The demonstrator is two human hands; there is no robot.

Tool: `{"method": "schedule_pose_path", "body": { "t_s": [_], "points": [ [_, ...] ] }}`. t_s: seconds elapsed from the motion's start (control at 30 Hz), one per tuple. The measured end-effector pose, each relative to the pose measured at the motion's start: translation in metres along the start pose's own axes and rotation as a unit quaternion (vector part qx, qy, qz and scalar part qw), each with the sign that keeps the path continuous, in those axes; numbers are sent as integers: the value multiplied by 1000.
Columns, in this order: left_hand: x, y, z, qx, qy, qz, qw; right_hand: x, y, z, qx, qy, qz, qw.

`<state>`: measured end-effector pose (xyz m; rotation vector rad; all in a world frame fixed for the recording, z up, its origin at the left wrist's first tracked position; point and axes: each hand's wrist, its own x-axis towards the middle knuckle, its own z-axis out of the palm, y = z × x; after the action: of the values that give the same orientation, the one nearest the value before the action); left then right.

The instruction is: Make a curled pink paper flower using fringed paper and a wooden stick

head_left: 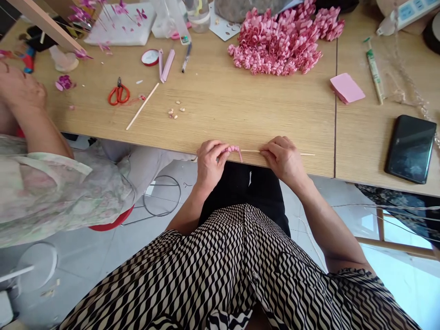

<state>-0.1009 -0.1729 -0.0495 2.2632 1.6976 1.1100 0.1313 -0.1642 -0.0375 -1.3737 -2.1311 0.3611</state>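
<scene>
At the table's front edge, a pink strip (pixel 234 149) is coiled round one end of a thin wooden stick (pixel 250 151), its loose tail hanging down. My left hand (pixel 211 164) pinches the coiled strip on the stick between thumb and fingers. Farther along, my right hand (pixel 283 158) is closed round the same stick, whose bare tip pokes out to the right. A large heap of curled pink strips (pixel 275 41) lies at the back of the table. To its right is a stack of flat pink pieces (pixel 347 88).
Another person's hand (pixel 22 89) rests at the far left. Red-handled scissors (pixel 118 94), a second wooden stick (pixel 142 106), a pen (pixel 186 58) and a red-rimmed round lid (pixel 150 57) lie on the left half. A black phone (pixel 410 149) is on the right.
</scene>
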Motion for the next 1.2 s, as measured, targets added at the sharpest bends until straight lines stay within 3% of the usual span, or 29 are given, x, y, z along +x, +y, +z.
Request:
{"method": "schedule_pose_path", "body": {
  "t_s": [0.17, 0.43, 0.57, 0.63, 0.7, 0.87, 1.2],
  "points": [
    [14, -5, 6, -56, -19, 46, 997, 3, 0, 1, -20, -1, -4, 1000],
    [20, -9, 3, -54, -47, 56, 996, 9, 0, 6, -34, -2, -5, 999],
    [11, -8, 2, -43, 35, 54, 997, 6, 2, 4, -27, 7, -11, 1000],
    [-3, -3, 3, -23, 105, 26, 994, 2, 2, 1, -21, 12, -15, 1000],
    [-20, 3, 6, -24, 140, 16, 990, -2, 1, -2, -14, 16, -23, 1000],
    [-53, 19, 20, -7, 106, 87, 990, -9, -6, 0, -5, 7, -52, 999],
    [-46, 21, 31, -16, 125, 101, 987, -13, -9, 4, -31, 0, -47, 998]
  ]
}}
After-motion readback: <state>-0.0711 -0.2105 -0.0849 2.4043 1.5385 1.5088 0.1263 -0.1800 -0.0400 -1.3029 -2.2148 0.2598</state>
